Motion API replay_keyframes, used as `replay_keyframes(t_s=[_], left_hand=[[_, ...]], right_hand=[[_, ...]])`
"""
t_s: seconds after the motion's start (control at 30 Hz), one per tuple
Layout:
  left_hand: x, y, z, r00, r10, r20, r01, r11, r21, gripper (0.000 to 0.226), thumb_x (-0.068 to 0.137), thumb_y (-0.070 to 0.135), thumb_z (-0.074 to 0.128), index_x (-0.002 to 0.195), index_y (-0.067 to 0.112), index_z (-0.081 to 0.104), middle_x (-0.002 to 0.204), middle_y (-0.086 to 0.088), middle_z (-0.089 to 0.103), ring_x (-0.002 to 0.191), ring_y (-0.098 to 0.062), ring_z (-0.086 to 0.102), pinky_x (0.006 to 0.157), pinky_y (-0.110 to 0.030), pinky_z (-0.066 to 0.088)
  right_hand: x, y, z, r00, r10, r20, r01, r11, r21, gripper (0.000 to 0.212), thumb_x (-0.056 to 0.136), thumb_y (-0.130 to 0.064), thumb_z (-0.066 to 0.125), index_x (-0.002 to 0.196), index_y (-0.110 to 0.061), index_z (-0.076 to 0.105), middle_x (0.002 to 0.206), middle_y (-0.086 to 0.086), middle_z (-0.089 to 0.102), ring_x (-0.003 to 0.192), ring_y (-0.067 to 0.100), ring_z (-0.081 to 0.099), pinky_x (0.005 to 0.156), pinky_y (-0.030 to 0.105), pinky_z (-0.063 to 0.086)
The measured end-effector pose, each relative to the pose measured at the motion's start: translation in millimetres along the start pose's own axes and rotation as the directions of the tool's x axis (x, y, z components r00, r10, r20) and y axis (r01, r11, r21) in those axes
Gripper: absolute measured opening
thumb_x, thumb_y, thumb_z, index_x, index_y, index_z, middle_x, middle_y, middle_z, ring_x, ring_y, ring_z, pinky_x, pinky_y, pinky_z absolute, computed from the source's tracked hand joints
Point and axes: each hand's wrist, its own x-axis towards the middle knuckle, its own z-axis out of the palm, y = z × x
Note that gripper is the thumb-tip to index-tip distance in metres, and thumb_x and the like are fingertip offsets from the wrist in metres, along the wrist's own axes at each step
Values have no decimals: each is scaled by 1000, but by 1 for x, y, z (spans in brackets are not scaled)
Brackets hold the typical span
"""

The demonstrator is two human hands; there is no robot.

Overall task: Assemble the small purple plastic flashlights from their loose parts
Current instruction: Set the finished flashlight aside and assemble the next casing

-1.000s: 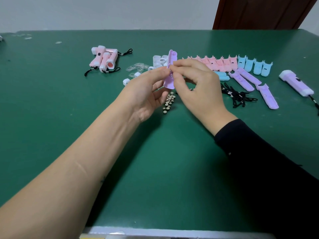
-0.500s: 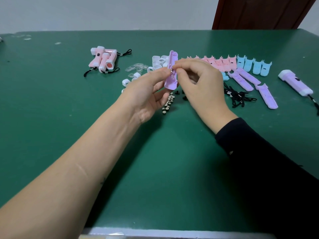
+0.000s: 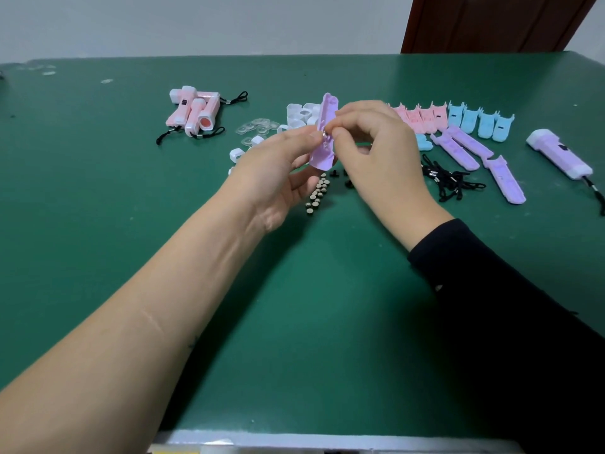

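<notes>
So far, one purple flashlight is seen finished at the far right, well apart from the hands. A purple shell half is held upright above the table, pinched by the left hand, while a small metal piece is pinched against it by the right hand. Three more purple halves lie beside the lanyards, so most work is judged undone. Room is judged ample toward the near table edge; the button cells below the hands could be scattered.
</notes>
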Motion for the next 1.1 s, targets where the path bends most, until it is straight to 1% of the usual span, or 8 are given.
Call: replay_keyframes(t_s=[0.23,0.5,0.7,0.8,0.87,0.93,1.03,1.1], left_hand=[[1,0,0,1000,16,-18,-16,1000,-1,22,93,17,61,115,15,65,87,2,69,64,-8,60,48,-14,45],[3,-2,-3,999,25,-33,-24,1000,18,6,93,16,62,95,18,66,72,5,68,56,-5,59,48,-14,46],[4,0,-3,1000,-15,-11,15,1000,-11,6,94,18,60,95,20,66,73,6,69,58,-4,63,47,-13,44],[6,0,-3,997,-74,-33,72,995,-64,8,93,20,62,100,19,67,74,2,70,65,-7,67,46,-13,44],[7,1,-5,993,-106,-60,99,990,-100,17,93,21,63,109,16,65,79,-2,71,63,-8,67,47,-13,45],[8,2,-8,989,-117,-92,106,988,-116,28,92,21,64,119,12,64,82,-4,71,58,-7,65,47,-13,45],[11,4,-14,986,-112,-123,98,988,-119,36,93,21,62,126,7,61,82,-2,71,57,-5,64,46,-12,44],[13,5,-17,985,-111,-133,95,989,-115,37,93,20,62,127,7,62,83,-1,71,56,-4,63,47,-12,44]], right_hand=[[-2,-3,3,1000,-29,2,29,996,-78,17,90,-7,56,91,-8,73,102,-6,56,84,8,60,82,30,52],[-1,0,5,1000,-26,13,27,998,-50,19,89,-2,53,90,-6,72,98,-6,55,83,3,55,79,17,49],[4,1,3,998,-28,53,31,998,-61,19,91,-2,52,89,-8,70,103,-3,56,88,4,54,78,10,43],[5,4,1,999,34,-34,-34,999,11,17,92,-4,49,94,-10,65,103,-4,53,91,12,59,81,16,46],[8,10,-4,994,92,-66,-94,995,-16,18,92,-6,49,96,-16,64,103,-5,56,83,4,57,78,13,45],[12,17,-11,990,109,92,-91,978,-187,19,91,-11,54,95,-22,69,94,-13,58,74,-5,48,71,5,36],[9,25,-13,902,122,414,57,918,-394,13,88,-22,64,96,-28,73,81,-20,52,96,9,42,84,21,35],[5,25,-10,865,125,485,112,896,-430,12,87,-27,68,97,-30,73,89,-12,56,101,11,32,91,30,36]])
